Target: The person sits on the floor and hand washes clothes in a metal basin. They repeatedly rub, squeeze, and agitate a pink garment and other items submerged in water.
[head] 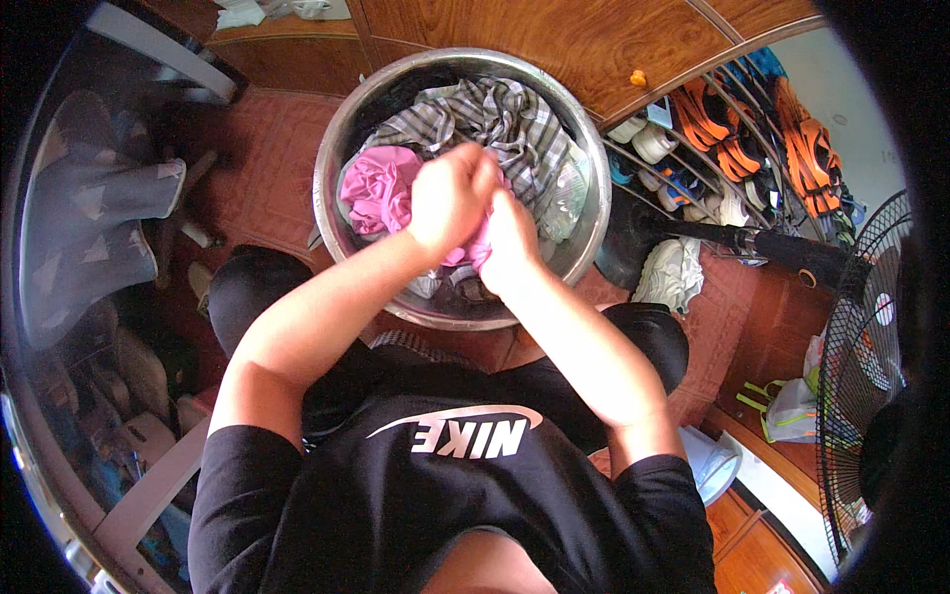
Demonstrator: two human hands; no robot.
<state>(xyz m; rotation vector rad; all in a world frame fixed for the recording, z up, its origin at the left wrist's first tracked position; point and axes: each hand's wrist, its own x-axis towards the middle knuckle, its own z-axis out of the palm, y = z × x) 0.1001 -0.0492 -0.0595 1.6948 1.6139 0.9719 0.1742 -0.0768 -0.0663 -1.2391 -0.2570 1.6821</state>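
Observation:
A large round metal basin (326,178) stands on the floor before me with fabric in it. Both hands are over its middle, close together, gripping a pink cloth (380,185). My left hand (456,194) comes in from the picture's left; its fingers are blurred and curled on the cloth. Close beside it, my right hand (510,241) is closed around a twisted part of the same cloth. A bunched mass of the pink cloth lies at the basin's left. Behind the hands lies a plaid cloth (512,111), with a pale patterned cloth (568,197) at the right.
A wooden cabinet (534,30) stands just behind the basin. To the right are a metal shoe rack (724,178) with several shoes, white sneakers (669,275) on the floor, and a black stand fan (853,356). A clear plastic bin (716,471) is at the lower right.

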